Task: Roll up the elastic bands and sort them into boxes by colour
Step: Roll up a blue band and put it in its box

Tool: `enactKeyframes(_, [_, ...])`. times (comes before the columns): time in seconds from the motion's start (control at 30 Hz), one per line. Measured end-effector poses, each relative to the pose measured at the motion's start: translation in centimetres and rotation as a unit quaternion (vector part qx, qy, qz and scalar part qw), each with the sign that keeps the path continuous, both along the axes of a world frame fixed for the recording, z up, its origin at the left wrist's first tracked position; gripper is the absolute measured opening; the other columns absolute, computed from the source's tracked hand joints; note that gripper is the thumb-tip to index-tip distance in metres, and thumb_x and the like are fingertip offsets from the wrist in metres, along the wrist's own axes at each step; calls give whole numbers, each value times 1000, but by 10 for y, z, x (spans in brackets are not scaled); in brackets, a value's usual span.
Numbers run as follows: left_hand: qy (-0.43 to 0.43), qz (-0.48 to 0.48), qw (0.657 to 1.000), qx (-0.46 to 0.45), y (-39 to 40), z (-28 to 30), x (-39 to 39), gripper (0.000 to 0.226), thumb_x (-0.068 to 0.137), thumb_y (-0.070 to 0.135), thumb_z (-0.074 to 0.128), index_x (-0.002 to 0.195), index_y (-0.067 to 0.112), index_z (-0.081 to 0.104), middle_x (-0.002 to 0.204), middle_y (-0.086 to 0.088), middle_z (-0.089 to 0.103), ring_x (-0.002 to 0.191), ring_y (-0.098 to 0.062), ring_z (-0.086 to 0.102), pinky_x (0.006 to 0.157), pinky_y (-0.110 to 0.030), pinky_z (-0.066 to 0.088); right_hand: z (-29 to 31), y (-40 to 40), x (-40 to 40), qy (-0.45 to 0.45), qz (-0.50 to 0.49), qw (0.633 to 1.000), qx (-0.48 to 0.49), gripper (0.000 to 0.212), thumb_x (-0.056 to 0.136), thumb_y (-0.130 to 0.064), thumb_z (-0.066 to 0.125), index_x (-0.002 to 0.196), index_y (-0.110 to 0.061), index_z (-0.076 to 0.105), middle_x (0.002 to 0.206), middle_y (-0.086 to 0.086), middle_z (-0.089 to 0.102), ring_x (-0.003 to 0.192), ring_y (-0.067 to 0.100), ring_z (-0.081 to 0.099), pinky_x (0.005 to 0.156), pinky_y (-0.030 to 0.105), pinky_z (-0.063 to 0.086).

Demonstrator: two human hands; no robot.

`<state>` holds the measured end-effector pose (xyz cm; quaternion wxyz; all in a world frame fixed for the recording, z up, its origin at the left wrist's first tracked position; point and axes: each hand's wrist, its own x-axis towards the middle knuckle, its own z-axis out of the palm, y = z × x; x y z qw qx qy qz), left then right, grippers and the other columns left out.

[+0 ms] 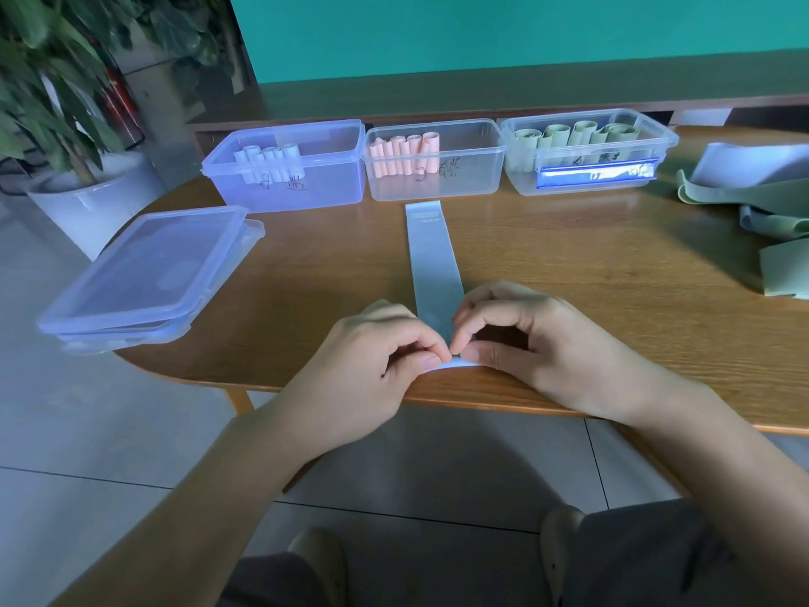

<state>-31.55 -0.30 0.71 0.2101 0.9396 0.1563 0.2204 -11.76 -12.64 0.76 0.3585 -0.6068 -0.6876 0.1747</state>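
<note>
A pale blue elastic band [431,251] lies flat on the wooden table [613,265], stretching away from me toward the boxes. My left hand [376,348] and my right hand [521,339] both pinch its near end at the table's front edge, fingertips touching. Three clear boxes stand in a row at the back. The left box [284,186] holds pale blue rolls. Pink rolls fill part of the middle box [437,181]. In the right box [586,168] are green rolls.
Stacked clear lids [144,273] lie at the table's left end, overhanging its edge. A heap of loose green and pale blue bands [753,199] sits at the right. A potted plant [74,138] stands on the floor beyond the left corner.
</note>
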Motion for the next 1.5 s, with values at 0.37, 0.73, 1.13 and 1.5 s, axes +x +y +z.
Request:
enactKeyframes(0.37, [22, 10, 1000, -5, -2, 5, -1, 10, 90, 33, 70, 97, 28, 75, 91, 19, 63, 93, -2, 58, 77, -12, 46, -1, -5, 3, -30, -10, 999, -11, 11, 86, -33, 77, 97, -33, 79, 115, -11, 61, 114, 7, 60, 95, 24, 47])
enactKeyframes(0.73, [6, 40, 999, -4, -1, 6, 2, 8, 89, 34, 70, 85, 28, 74, 88, 16, 61, 87, -8, 60, 70, -11, 44, 0, -2, 4, -16, -65, 998, 7, 12, 81, -41, 77, 81, -29, 76, 110, -11, 62, 108, 7, 61, 89, 15, 42])
enactKeyframes(1.13, [-6, 26, 998, -49, -4, 8, 7, 9, 92, 16, 69, 92, 23, 73, 80, 22, 62, 83, 1, 58, 68, -6, 39, 1, 2, 3, -32, -113, 993, -30, 18, 83, -41, 78, 75, -27, 70, 115, -14, 57, 99, -3, 57, 81, 7, 35])
enactKeyframes(1.5, [-17, 29, 999, 7, -1, 0, 6, 7, 91, 27, 72, 96, 24, 76, 93, 15, 59, 87, 4, 56, 73, -4, 38, -3, 7, 1, -37, -126, 991, 23, 12, 85, -31, 79, 80, -24, 70, 109, -8, 59, 96, 5, 60, 81, 6, 40])
